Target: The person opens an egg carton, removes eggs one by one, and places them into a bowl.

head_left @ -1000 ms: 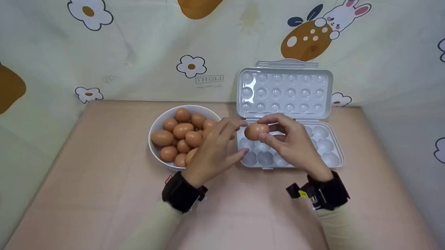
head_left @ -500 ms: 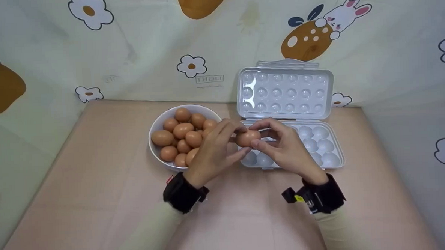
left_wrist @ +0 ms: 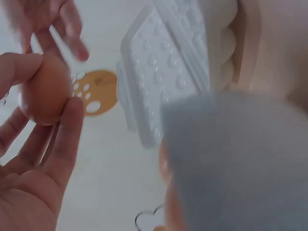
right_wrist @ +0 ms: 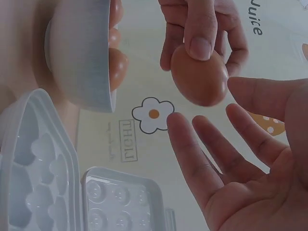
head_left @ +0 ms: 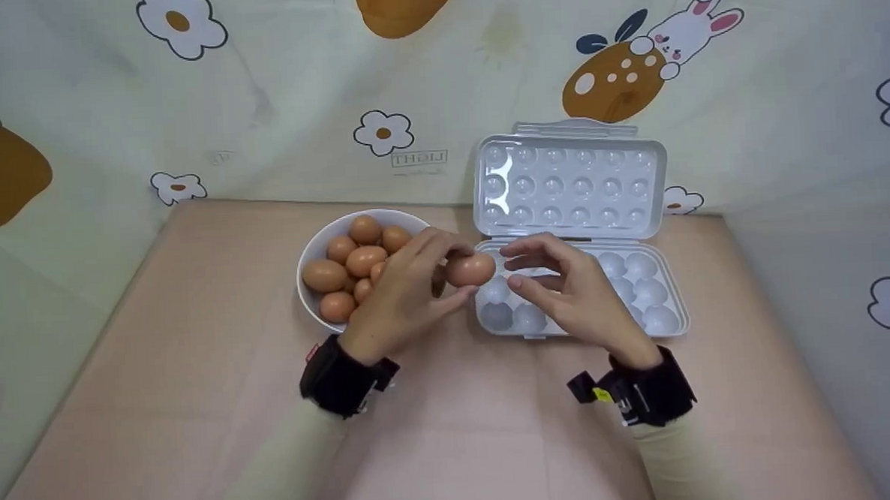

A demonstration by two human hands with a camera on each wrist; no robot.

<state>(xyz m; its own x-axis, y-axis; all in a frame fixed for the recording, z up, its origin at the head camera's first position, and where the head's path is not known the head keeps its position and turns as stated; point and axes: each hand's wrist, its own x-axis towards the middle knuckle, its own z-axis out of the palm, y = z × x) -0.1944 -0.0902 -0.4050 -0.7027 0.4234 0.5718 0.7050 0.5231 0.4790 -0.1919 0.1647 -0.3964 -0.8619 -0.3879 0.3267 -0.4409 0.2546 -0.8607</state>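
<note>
A brown egg [head_left: 471, 270] is pinched between the thumb and fingers of my left hand [head_left: 409, 285], between the bowl and the egg box. My right hand [head_left: 578, 293] stands just to the right of it, fingers spread and apart, with nothing held. In the right wrist view the egg [right_wrist: 199, 77] hangs from the left fingers, close to the right thumb. A white bowl [head_left: 306, 301] of brown eggs stands behind my left hand, which hides part of it. Beneath my right hand lies the egg box [head_left: 681, 322], its visible cups without eggs.
The lid [head_left: 570, 184] of the egg box stands raised on its hinge at the back, close to the patterned cloth wall [head_left: 295, 76]. A pinkish-beige cloth covers the table [head_left: 461, 445], and its surface extends in front of both arms.
The egg was in my right hand one second ago. It met the left fingers, the right hand let go, and my left hand has moved leftward with it.
</note>
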